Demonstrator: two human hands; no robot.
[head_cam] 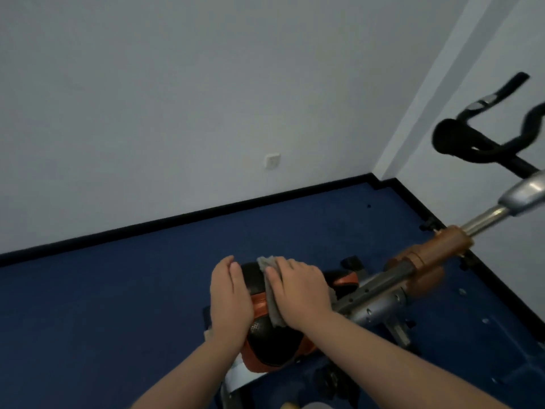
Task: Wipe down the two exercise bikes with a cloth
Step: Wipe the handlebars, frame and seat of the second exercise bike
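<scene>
While the right hand (298, 290) presses the grey cloth (271, 293) flat onto the black-and-orange padded bike saddle (265, 343), the left hand (230, 296), fingers straight, steadies its side; the cloth could bunch and skip patches.

The right hand (298, 290) covers most of the grey cloth (269, 286). Beyond the saddle (265, 343), the blurred handlebars (483, 143) run off the frame's edge.
</scene>
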